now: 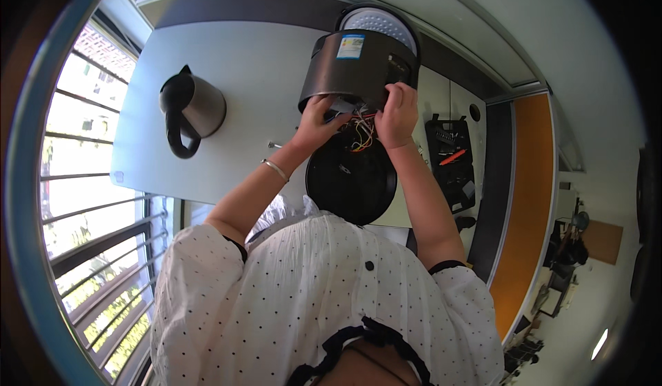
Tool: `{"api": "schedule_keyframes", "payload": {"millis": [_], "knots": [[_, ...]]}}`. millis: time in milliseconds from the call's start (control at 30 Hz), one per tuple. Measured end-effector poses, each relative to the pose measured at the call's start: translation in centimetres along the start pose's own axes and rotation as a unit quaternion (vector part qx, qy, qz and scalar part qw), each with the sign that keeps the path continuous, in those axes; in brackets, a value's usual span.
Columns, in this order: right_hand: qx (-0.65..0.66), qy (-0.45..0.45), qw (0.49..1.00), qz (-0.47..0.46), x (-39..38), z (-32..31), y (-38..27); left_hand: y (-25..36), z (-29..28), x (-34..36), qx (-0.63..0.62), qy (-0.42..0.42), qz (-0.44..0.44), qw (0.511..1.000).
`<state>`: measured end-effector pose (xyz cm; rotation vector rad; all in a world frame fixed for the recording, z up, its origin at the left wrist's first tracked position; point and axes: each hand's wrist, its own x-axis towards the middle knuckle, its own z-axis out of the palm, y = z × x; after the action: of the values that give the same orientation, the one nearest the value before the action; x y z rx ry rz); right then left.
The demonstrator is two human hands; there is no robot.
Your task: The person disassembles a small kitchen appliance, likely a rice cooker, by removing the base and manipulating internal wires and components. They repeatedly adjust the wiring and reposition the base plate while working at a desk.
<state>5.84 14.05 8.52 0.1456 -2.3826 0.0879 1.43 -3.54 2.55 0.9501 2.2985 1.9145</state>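
Observation:
A dark brown rice cooker (pixel 348 69) lies tipped on the table with its underside facing me and its lid (pixel 379 24) hanging open at the far side. My left hand (pixel 319 125) grips the lower left rim, its fingers reaching inside and the thumb near the wires. On the right rim my right hand (pixel 398 118) is closed, fingers bent against the housing. Red, yellow and white wires (pixel 363 132) spill out between both hands. They run down toward a round black base cover (pixel 350 183) close to my body. What the fingertips touch inside is hidden.
To the left stands a steel kettle (pixel 207 107) with a black handle. An open black tool case (pixel 452 169) lies at the right, an orange-handled tool (pixel 453 156) in it. A small metal piece (pixel 275 145) is left of the cover. Barred windows (pixel 89 200) flank the white table (pixel 255 62).

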Motion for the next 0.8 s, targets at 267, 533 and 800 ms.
{"api": "schedule_keyframes", "payload": {"millis": [267, 533, 800], "knots": [[-0.033, -0.010, 0.998, 0.045, 0.8, 0.9, 0.2, -2.8, -0.5, -11.2, 0.251, -0.126, -0.246, 0.928], [-0.075, -0.031, 0.993, 0.080, 2.0, 1.7, -0.6, -7.2, 0.2, -13.2, 0.207, -0.192, -0.324, 0.903], [-0.099, -0.063, 0.982, 0.146, 2.9, 1.8, -1.3, -8.3, -2.7, -11.3, 0.218, -0.170, -0.313, 0.909]]}}
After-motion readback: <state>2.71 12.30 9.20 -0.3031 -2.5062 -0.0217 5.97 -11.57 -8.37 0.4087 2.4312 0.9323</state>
